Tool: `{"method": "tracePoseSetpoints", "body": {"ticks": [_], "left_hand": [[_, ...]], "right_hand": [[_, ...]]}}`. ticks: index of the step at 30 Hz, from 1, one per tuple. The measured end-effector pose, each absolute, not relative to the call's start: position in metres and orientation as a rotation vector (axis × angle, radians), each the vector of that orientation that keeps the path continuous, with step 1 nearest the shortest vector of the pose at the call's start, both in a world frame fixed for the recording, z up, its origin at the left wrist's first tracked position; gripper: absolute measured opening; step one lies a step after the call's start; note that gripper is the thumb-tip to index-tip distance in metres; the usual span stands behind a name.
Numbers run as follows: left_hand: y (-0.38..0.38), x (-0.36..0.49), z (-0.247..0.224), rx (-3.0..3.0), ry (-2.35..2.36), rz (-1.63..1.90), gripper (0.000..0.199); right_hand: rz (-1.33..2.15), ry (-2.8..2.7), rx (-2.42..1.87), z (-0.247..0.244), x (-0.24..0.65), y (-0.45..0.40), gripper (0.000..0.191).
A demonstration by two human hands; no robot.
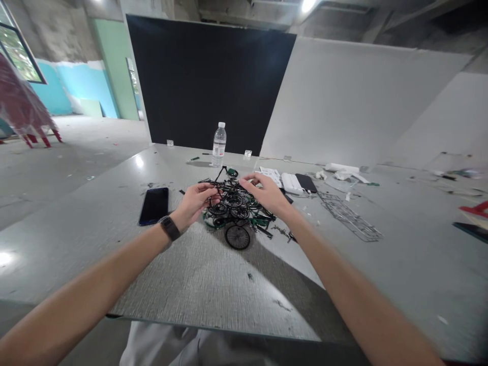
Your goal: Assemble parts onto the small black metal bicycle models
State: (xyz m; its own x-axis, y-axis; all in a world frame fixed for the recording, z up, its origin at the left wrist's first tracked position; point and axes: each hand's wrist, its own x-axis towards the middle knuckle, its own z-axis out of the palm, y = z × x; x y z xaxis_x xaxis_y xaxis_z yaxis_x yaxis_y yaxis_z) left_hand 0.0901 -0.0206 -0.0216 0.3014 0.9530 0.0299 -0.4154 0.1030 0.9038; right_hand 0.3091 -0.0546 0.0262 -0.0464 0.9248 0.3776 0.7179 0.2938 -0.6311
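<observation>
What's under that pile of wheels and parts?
The pile sits on the gray table, visible around it. Anything beneath its middle is covered by the pile itself; the left hand and right hand also hide some parts.

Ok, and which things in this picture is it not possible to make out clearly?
All in the head view:
Exactly what the left fingers grip: too small against the dark pile.
What lies under the right fingers: hidden by that hand.
Words on the bottle: too small.
Print on the paper: too small.
The red thing's full shape: cut off by the right edge.
</observation>
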Motion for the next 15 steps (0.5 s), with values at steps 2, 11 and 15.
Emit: {"method": "tracePoseSetpoints", "body": {"ticks": [2,11,15], "left_hand": [[-0.019,0.09,-0.021,0.948,0.7,1.139,0.008],[-0.017,0.088,-0.024,1.001,0.772,1.111,0.01],[-0.018,0.089,-0.023,0.988,0.776,1.103,0.009]], "right_hand": [[0.343,-1.883,-1.498,0.026,0.315,-0.055,0.037],[0.222,-2.238,-1.511,-0.01,0.333,-0.075,0.022],[0.153,-2.4,-1.501,-0.023,0.33,-0.073,0.02]]}}
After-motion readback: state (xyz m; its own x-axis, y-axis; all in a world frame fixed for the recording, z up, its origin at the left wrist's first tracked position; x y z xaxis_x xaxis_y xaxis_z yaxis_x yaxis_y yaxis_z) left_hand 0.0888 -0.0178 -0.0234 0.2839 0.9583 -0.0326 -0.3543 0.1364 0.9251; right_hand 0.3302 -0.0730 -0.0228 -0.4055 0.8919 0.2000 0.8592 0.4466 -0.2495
